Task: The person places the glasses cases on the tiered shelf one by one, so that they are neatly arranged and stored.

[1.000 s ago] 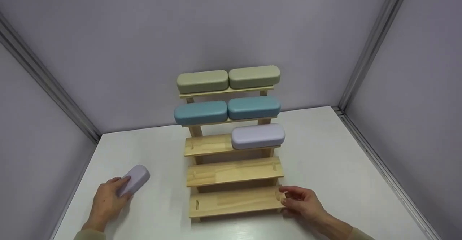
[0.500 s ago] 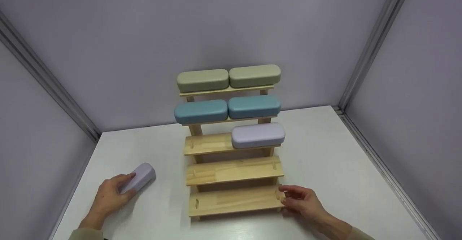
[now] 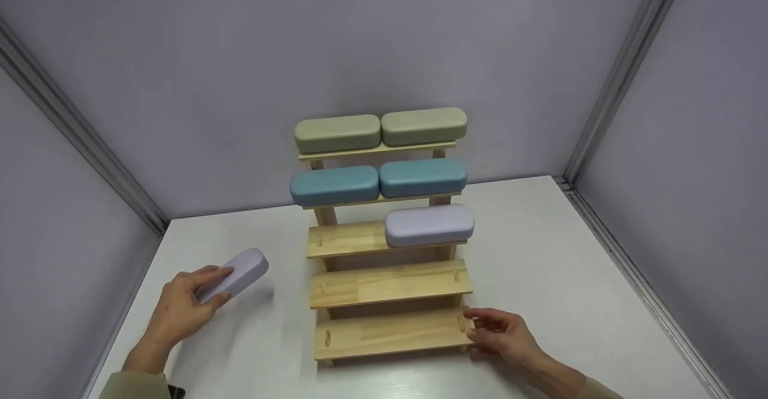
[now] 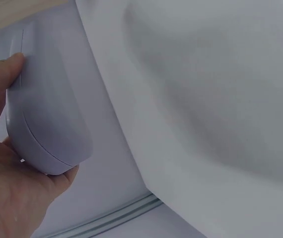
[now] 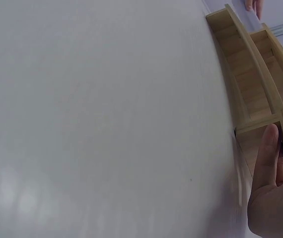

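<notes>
My left hand [image 3: 179, 310] grips a lavender glasses case [image 3: 246, 269] between thumb and fingers, to the left of the wooden tiered rack [image 3: 390, 285]. A shadow falls on the table under the case, which is tilted and raised. Its seam shows in the left wrist view, where the case [image 4: 49, 104] stands in the grip of the hand [image 4: 15, 193]. With thumb and fingers, my right hand [image 3: 507, 340] holds the right end of the lowest shelf; the right wrist view shows the thumb against the rack's side panel [image 5: 258, 141].
On the top tier sit two green cases [image 3: 423, 127], with two blue cases [image 3: 423, 178] one tier below. Another lavender case [image 3: 429, 226] lies on the right half of the third tier. The white table [image 3: 570, 279] is bordered by pale walls [image 3: 360, 39].
My left hand has lifted the lavender case off the table and carried it slightly forward and right. The right hand stays at the rack's lowest shelf.
</notes>
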Tool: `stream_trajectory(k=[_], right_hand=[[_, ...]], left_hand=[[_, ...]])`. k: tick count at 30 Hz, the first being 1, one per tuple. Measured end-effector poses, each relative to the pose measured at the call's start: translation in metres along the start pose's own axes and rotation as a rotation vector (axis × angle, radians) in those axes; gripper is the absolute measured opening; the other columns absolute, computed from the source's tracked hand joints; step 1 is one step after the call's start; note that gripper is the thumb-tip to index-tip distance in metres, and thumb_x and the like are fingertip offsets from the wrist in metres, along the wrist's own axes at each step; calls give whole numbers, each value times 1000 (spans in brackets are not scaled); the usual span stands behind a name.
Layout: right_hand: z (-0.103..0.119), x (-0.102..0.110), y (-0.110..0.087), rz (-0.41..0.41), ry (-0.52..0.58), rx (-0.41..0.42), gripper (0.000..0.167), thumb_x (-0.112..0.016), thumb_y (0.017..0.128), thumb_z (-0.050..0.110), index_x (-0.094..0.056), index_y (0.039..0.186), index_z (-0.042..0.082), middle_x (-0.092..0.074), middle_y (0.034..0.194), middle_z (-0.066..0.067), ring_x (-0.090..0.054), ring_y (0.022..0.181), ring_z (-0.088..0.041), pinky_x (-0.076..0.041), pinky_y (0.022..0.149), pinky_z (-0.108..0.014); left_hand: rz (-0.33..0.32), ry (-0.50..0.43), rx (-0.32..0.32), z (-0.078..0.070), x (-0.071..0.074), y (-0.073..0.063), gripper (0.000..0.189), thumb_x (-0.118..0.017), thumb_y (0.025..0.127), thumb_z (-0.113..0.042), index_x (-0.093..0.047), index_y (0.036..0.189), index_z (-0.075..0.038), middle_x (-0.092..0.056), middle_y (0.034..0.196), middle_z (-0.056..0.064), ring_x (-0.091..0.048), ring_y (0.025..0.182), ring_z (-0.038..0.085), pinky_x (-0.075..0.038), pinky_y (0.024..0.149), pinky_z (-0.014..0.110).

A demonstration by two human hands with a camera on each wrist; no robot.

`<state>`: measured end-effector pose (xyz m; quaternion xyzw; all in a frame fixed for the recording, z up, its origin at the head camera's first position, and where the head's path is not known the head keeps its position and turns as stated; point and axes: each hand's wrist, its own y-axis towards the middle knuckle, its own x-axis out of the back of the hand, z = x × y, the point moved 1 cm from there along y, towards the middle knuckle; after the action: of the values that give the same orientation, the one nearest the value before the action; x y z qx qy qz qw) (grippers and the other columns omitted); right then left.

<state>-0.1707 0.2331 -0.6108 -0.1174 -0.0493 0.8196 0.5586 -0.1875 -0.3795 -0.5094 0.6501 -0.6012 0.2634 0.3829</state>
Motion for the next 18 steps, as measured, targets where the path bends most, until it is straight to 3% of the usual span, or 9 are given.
stream_trajectory(k=[4,12,15,18], right_hand=[[0,0,1,-4,1,1,49,-77,103,3,-65,149,-8,-73,115,7,-76,98,-7,-71,86,-29],[-1,0,0,14,8,29,52,-75,104,2,-58,151,-13,-74,116,8,-76,97,-7,-71,85,-30],[-1,0,0,14,5,16,51,-75,104,3,-61,151,-11,-72,117,6,-78,94,-8,-71,85,-29],[-1,1,-1,13,-7,3,52,-76,104,4,-60,152,-10,-70,116,5,-79,93,-8,-70,86,-28]], left_hand=[[-29,1,-54,-14,8,3,46,-89,94,-9,-80,140,-13,-73,149,25,-70,126,48,-63,99,67],[-102,8,-193,-43,17,8,48,-92,90,-7,-84,135,-21,-79,143,15,-68,119,23,-61,91,30],[-114,15,-254,-57,19,11,50,-94,87,-5,-85,134,-22,-79,142,14,-65,119,18,-60,92,28],[-108,10,-305,-73,20,15,49,-94,87,-6,-85,132,-21,-79,142,14,-68,120,22,-62,94,33]])
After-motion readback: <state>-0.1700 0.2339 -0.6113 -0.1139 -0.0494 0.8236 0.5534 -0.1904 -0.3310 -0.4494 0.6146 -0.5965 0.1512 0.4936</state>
